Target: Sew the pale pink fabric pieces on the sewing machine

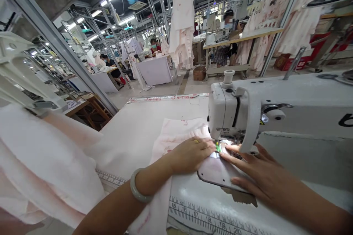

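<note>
My left hand [190,154] lies flat on a pale pink fabric piece [176,134], fingers together and stretched toward the needle area [218,146] of a white sewing machine [234,112]. A jade-coloured bangle [137,188] sits on that wrist. My right hand [252,172] rests open on the machine bed, fingers spread over the metal needle plate [217,172], its fingertips just right of the needle. Both hands press cloth near the presser foot; the needle itself is hidden behind the machine head.
A heap of pink fabric [41,161] lies at the left. A printed ruler [204,218] runs along the table's near edge. Beyond are other sewing tables, seated workers [228,25], hanging pink garments [182,18] and a metal post [60,47].
</note>
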Action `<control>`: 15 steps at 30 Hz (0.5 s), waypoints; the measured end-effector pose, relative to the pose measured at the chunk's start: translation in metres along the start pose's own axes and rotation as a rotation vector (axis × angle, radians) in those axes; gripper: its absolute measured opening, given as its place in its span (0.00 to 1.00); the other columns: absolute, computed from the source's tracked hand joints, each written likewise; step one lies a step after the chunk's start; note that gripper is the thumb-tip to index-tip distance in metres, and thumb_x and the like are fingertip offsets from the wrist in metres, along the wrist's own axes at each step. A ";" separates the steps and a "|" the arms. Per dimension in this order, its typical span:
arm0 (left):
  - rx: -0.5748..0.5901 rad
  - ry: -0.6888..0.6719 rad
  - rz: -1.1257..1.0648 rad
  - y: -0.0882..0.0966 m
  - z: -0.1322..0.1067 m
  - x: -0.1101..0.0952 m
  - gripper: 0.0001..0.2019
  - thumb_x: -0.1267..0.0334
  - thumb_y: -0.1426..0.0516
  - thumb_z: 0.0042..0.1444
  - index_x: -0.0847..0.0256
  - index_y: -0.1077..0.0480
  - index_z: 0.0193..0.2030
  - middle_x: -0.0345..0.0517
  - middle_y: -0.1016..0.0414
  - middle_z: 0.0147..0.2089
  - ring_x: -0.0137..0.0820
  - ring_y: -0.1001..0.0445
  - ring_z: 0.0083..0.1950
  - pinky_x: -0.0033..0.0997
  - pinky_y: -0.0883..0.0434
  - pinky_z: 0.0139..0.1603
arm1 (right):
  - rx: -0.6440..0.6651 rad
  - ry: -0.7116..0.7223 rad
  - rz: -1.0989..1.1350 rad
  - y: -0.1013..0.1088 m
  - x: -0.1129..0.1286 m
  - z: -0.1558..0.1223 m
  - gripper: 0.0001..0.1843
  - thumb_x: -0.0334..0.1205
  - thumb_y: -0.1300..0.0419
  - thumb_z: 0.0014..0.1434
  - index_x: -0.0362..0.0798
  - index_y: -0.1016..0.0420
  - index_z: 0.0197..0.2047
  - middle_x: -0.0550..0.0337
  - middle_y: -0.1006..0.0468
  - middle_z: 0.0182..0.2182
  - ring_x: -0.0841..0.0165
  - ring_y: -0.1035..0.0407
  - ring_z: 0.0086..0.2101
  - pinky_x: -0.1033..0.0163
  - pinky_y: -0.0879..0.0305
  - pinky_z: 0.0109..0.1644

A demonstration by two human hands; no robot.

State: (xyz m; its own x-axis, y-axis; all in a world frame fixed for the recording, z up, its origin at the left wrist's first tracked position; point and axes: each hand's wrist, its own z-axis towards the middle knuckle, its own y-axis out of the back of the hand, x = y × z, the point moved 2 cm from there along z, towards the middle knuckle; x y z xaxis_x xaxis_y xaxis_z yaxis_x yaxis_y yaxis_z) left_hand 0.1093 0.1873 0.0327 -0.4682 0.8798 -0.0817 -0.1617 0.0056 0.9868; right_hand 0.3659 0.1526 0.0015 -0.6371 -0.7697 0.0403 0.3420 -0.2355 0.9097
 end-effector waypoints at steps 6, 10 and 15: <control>0.016 0.047 -0.005 -0.001 0.002 0.000 0.21 0.74 0.48 0.70 0.71 0.33 0.68 0.60 0.26 0.69 0.43 0.31 0.74 0.44 0.33 0.76 | 0.094 -0.065 0.100 -0.004 -0.007 -0.003 0.28 0.59 0.45 0.76 0.64 0.34 0.74 0.57 0.19 0.60 0.50 0.25 0.60 0.32 0.45 0.74; 0.012 0.066 -0.019 -0.002 0.002 0.001 0.21 0.74 0.48 0.70 0.72 0.33 0.69 0.61 0.26 0.69 0.42 0.32 0.75 0.45 0.33 0.77 | 0.098 -0.081 0.138 -0.003 -0.009 -0.002 0.27 0.59 0.44 0.75 0.62 0.30 0.72 0.55 0.17 0.57 0.49 0.24 0.58 0.30 0.41 0.73; 0.013 0.085 -0.046 -0.002 0.002 0.002 0.22 0.74 0.48 0.71 0.72 0.34 0.70 0.61 0.27 0.70 0.43 0.32 0.75 0.46 0.34 0.77 | 0.063 -0.055 0.129 -0.003 -0.009 -0.001 0.27 0.59 0.46 0.76 0.60 0.29 0.72 0.53 0.17 0.56 0.49 0.23 0.57 0.27 0.40 0.71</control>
State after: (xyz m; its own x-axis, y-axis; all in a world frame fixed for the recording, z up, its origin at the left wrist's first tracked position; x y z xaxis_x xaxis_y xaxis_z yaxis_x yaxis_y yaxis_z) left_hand 0.1108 0.1898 0.0313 -0.5331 0.8347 -0.1382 -0.1739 0.0518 0.9834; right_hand 0.3716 0.1594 -0.0020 -0.6286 -0.7568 0.1793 0.3802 -0.0980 0.9197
